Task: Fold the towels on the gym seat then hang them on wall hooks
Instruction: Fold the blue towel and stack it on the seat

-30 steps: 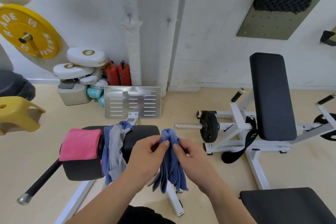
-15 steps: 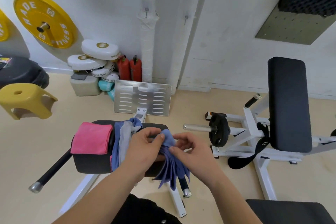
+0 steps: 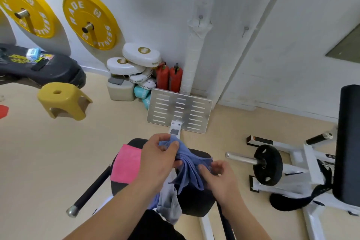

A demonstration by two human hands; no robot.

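A bunched blue towel [image 3: 190, 167] hangs above the black gym seat [image 3: 196, 200]. My left hand [image 3: 157, 160] pinches its upper end between thumb and fingers. My right hand [image 3: 218, 177] holds its lower right folds. On the left part of the seat lies a folded pink towel [image 3: 126, 163]. A grey towel [image 3: 169, 204] droops over the seat's near edge, with more blue cloth beside it, partly hidden by my left forearm. Two small wall hooks, one [image 3: 200, 18] on the wrapped pipe and one [image 3: 246, 29] to its right, stick out of the white wall.
A slotted metal footplate [image 3: 179, 113] stands just beyond the seat. A yellow stool [image 3: 62, 101] is on the floor at left. A white weight machine with a black plate [image 3: 267, 164] and upright pad [image 3: 348, 142] is at right. Yellow weight plates [image 3: 91, 20] hang on the wall.
The view has swung left and closer to the seat. My left hand lifted the towel's end higher while my right hand dropped lower along its folds.
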